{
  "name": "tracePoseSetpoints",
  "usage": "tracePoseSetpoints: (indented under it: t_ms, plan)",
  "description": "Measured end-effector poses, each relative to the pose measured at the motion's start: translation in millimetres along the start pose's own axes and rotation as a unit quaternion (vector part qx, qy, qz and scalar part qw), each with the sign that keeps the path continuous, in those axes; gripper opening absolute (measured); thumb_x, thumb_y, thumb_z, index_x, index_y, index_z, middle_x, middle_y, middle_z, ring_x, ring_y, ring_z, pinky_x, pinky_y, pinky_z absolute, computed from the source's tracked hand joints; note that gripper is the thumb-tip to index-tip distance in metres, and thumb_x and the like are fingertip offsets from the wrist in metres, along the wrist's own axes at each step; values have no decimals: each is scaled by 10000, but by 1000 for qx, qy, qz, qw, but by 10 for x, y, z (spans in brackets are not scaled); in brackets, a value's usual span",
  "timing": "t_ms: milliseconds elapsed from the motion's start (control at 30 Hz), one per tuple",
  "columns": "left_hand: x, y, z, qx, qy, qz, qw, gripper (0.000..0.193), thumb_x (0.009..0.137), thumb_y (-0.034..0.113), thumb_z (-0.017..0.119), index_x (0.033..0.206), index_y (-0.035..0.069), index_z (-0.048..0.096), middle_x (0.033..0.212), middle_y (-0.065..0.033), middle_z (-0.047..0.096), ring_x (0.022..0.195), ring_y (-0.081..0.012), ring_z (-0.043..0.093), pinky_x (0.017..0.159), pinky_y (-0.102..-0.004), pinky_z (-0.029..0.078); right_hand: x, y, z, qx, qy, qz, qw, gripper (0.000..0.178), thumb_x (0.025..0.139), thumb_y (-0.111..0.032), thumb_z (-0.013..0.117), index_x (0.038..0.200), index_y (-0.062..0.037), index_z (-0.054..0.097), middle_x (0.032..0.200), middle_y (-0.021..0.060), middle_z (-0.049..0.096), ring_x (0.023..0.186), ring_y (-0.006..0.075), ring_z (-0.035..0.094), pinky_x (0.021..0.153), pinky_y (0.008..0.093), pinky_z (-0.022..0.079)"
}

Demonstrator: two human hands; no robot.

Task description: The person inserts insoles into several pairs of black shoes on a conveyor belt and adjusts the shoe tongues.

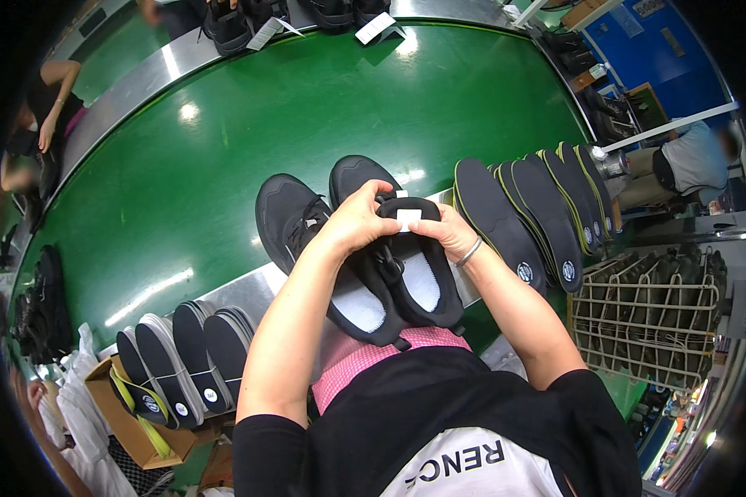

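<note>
A pair of black lace-up shoes sits before me at the near edge of the green belt, toes pointing away and heels toward my body. My left hand (360, 222) and my right hand (449, 234) both pinch the padded tongue (413, 204) of the right-hand shoe (446, 300). Between my thumbs lies a small white label (408, 217) on that tongue. The left-hand shoe (282, 207) stands close beside, partly covered by my left forearm. Pale inner soles show inside both shoe openings. A metal bangle (469, 252) circles my right wrist.
Stacks of black insoles with yellow-green edges (497, 207) line the right side. More insoles (182, 356) stand at the left by a cardboard box (112, 398). A wire rack (638, 323) is at lower right. Shoes with paper tags (377, 26) stand across the green belt (224, 166). Other people are nearby.
</note>
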State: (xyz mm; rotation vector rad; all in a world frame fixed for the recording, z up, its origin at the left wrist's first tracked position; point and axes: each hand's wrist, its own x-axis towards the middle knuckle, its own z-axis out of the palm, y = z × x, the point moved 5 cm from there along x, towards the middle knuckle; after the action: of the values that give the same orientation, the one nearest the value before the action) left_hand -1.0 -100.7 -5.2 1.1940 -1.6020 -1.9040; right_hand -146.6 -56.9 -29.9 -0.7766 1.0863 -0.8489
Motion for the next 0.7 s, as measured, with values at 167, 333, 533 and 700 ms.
tracePoseSetpoints:
  t_ms: [167, 333, 533, 700]
  plan:
    - [29, -60, -13, 23, 4, 8, 1000, 608, 640, 104, 694, 1167, 0, 409, 775, -60, 571, 721, -118, 546, 679, -235, 426, 2, 3, 9, -10, 4, 1, 1000, 444, 699, -169, 686, 1071, 5, 518, 969, 44, 573, 871, 120, 538, 804, 254, 421]
    - [52, -92, -21, 51, 11, 19, 998, 580, 646, 104, 682, 1152, 2, 416, 784, -71, 580, 732, -124, 555, 674, -246, 433, -17, -10, 39, -17, 15, -9, 1000, 422, 716, -184, 676, 1059, 8, 524, 966, 45, 565, 877, 122, 529, 804, 254, 414]
    - [-154, 320, 228, 209, 106, 98, 967, 433, 700, 208, 608, 1091, 74, 478, 866, -140, 601, 816, -238, 595, 724, -324, 445, -241, -261, -27, -75, 81, -117, 987, 364, 772, -225, 628, 1031, 17, 541, 952, 41, 549, 873, 116, 514, 803, 240, 393]
    - [-34, -31, 588, -107, 31, 107, 988, 457, 721, 52, 591, 1138, -12, 414, 978, -111, 571, 920, -160, 537, 820, -273, 409, -485, -178, -239, -68, 140, -57, 986, 350, 777, -248, 631, 1006, -1, 538, 912, 31, 555, 838, 112, 518, 784, 240, 399]
